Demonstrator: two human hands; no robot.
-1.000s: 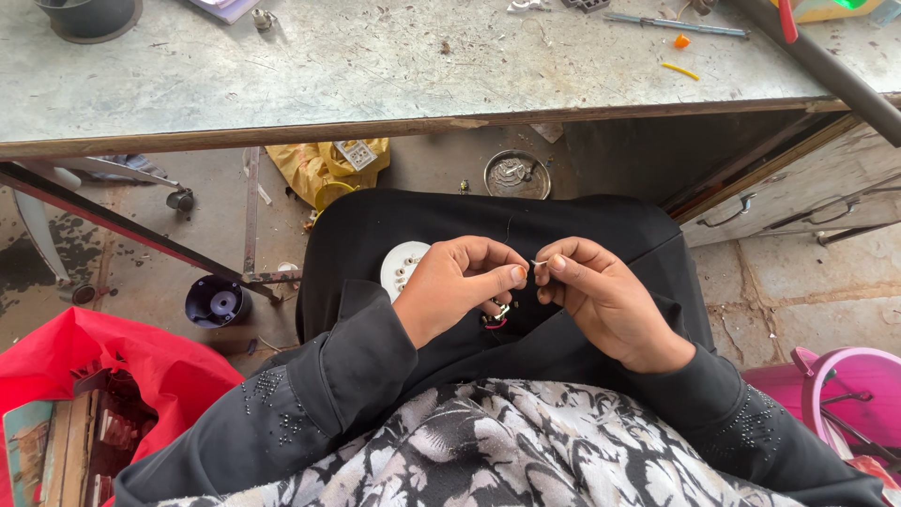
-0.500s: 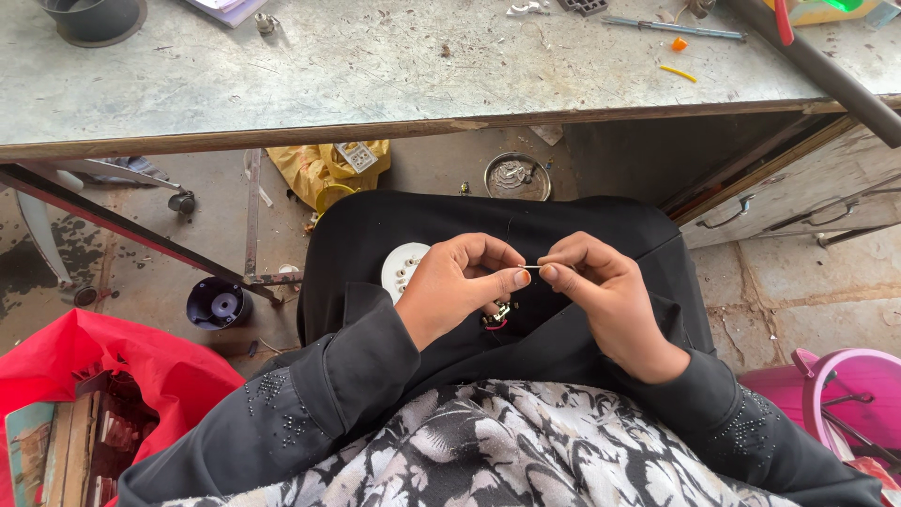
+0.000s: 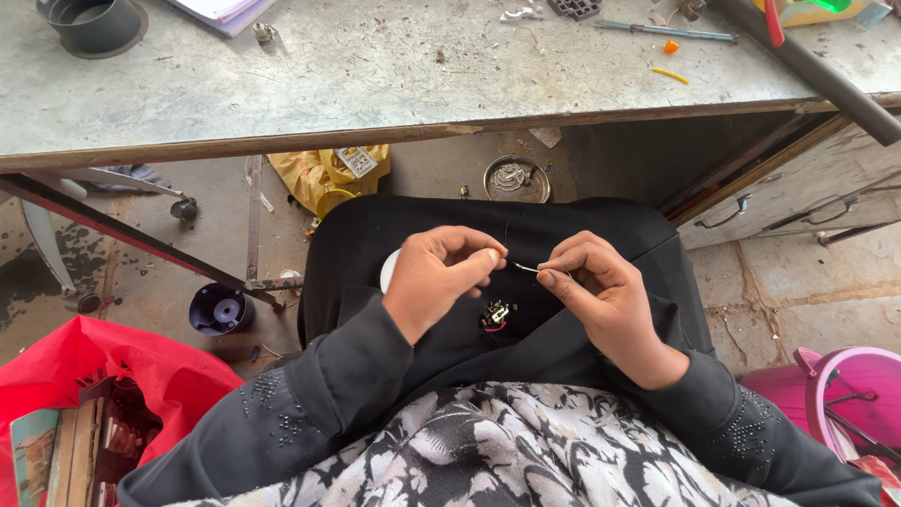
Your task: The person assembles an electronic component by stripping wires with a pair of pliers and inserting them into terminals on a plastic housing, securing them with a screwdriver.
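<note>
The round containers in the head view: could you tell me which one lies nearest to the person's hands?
The shallow metal dish on the floor under the bench edge, just beyond the lap. The dark cup stands farther left, the grey pot sits on the benchtop, the pink bucket at far right.

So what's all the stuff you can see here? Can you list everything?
Thin wire: one, silvery, pinched between both hands.
Small electrical part: one, dark with red wires, on the black lap cloth.
Workbench: one, grey, across the top.
Round pot: one, dark, bench top-left.
Yellow bag: one, floor under bench.
Round tin: one, metal, floor.
Dark cup: one, floor left.
Red bag: one, bottom left.
Pink bucket: one, bottom right.
Left hand: pinching wire.
Right hand: pinching wire.
</note>
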